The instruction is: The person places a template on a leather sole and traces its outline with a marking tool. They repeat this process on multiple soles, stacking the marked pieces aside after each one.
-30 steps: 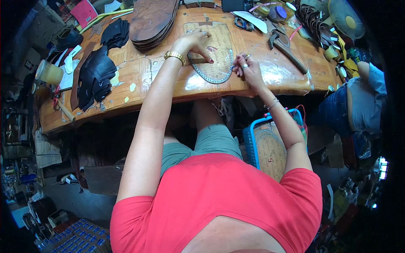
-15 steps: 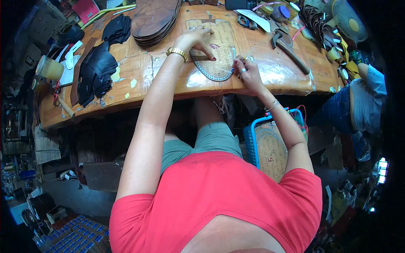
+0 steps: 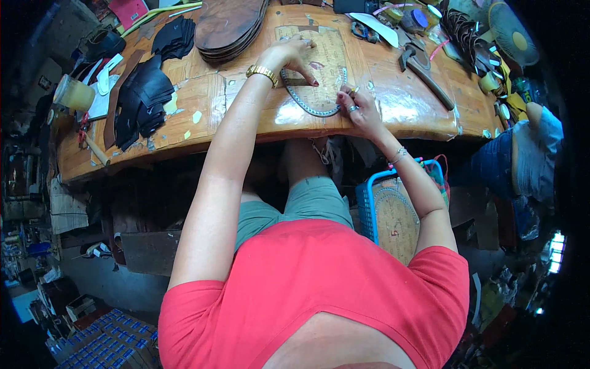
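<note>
A brown cardboard template [image 3: 316, 58] with a rounded near end lies on the wooden table in front of me. Handwriting covers it, and a row of pale dots follows its curved near edge. My left hand [image 3: 290, 55] rests across its left side, fingers and thumb spread, pressing it flat. Beside its lower right edge is my right hand [image 3: 359, 106], its fingers pinched together. Whatever sits in that pinch is hidden by the fingers. The thumb side of this hand touches or nearly touches the dotted rim.
A stack of rounded brown leather pieces [image 3: 230, 27] stands beyond my left wrist. Black leather pieces [image 3: 144, 92] and a jar [image 3: 74, 93] lie farther left. On the right are a hammer [image 3: 427, 80] and a fan [image 3: 513, 37]. A blue basket [image 3: 367, 212] hangs below the table edge.
My right hand has shifted slightly along the template's right edge, with its fingers drawn closer in. My left hand stays in place on the template.
</note>
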Motion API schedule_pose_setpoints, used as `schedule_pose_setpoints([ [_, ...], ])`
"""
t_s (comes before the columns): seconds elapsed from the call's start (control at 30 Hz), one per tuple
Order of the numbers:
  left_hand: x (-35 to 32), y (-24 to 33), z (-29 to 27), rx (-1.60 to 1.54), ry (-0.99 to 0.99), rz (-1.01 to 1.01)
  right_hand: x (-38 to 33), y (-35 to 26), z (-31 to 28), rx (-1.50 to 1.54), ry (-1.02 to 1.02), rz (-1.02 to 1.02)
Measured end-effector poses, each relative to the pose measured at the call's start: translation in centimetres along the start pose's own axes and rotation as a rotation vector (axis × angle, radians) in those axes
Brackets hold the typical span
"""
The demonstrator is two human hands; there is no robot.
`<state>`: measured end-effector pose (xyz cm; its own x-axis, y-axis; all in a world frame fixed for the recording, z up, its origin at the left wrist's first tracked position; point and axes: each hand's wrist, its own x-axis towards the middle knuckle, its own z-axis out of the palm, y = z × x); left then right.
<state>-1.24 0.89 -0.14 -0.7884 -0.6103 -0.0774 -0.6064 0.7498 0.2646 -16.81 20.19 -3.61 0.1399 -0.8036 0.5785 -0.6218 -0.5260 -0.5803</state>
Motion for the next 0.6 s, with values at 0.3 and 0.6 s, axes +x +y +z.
schedule_pose_setpoints([
  [0.3, 0.2, -0.1, 0.2, 0.013, 0.025, -0.003, -0.3, 1.3, 0.5, 0.128, -0.016, 0.052],
  [0.6, 0.5, -0.7, 0.9, -0.018, 0.08, 0.034, -0.4, 0.4, 0.6, 0.141, -0.095, 0.135],
])
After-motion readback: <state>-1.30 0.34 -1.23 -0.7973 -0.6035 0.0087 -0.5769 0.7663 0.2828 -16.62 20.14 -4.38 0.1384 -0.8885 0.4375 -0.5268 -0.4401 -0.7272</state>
